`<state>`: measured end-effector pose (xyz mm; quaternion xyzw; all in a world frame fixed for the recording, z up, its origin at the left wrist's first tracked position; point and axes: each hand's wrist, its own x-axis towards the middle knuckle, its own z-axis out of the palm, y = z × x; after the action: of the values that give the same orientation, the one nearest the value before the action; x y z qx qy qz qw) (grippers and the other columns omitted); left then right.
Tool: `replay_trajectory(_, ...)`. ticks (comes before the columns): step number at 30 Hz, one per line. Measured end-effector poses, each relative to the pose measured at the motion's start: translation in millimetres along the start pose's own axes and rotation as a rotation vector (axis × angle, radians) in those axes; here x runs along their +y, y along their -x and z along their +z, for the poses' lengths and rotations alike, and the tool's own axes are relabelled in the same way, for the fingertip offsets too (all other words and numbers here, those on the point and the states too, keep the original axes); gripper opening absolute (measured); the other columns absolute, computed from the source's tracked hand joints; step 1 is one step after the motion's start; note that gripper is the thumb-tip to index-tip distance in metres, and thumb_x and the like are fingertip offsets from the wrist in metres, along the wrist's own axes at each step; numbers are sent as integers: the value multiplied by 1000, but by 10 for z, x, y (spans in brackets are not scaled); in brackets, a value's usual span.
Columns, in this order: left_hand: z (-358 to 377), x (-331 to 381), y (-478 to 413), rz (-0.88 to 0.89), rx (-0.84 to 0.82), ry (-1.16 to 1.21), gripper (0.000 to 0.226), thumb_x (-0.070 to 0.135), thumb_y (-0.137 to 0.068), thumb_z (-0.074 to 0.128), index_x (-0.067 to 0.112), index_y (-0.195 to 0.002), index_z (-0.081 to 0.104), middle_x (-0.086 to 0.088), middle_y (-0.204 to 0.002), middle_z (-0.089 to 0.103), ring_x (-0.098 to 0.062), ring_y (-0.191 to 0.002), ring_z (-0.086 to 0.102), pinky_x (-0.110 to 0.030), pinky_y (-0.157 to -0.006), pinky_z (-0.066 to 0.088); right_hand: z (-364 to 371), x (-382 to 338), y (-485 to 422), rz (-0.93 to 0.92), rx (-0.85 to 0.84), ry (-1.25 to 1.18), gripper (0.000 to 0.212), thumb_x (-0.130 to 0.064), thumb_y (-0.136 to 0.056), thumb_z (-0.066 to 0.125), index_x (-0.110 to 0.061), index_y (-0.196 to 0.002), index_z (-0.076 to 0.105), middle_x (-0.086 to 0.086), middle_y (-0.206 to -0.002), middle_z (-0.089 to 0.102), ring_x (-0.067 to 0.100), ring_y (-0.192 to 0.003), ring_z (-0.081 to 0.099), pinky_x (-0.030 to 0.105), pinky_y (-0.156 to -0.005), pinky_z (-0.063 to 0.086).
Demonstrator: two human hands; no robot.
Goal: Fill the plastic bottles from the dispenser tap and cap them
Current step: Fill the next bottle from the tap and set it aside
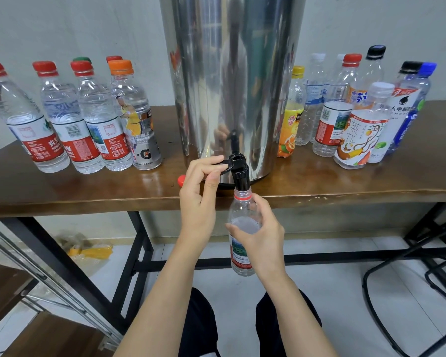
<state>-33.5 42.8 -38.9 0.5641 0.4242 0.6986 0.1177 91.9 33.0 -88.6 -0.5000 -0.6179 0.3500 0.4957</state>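
A tall steel dispenser (232,81) stands on the brown table (88,191), its black tap (240,176) jutting over the front edge. My left hand (201,191) pinches the tap's black lever (227,163) between thumb and fingers. My right hand (260,233) grips an uncapped clear bottle (242,212) with a red neck ring, held upright with its mouth right under the spout. Water shows inside at about shoulder height. A loose red cap (181,180) lies on the table left of the tap, partly hidden by my left hand.
Several capped bottles holding clear liquid (88,117) stand left of the dispenser. Several mixed capped bottles (355,112) crowd the right side. Black table legs (137,256) and a chair frame (402,279) are below. My knees sit under the bottle.
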Motion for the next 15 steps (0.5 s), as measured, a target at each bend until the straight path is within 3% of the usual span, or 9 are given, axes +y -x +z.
replay_trajectory(7,-3,0,7,-5,-2,6,27,7,-101,48,28,-100,65,8,-115,62,-9,-116,58,-27,-104,43,1,9,3,5,-7,-1,73,-21,-72,87,-46,-129,49,-21,-120,59,1,-117,53,39,-104,48)
replay_trajectory(15,0,0,5,-9,-2,1,27,7,-101,48,28,-99,65,7,-115,62,-7,-116,58,-27,-104,43,1,29,2,-11,4,8,74,-21,-72,87,-52,-124,44,-25,-119,57,-1,-117,52,34,-104,47)
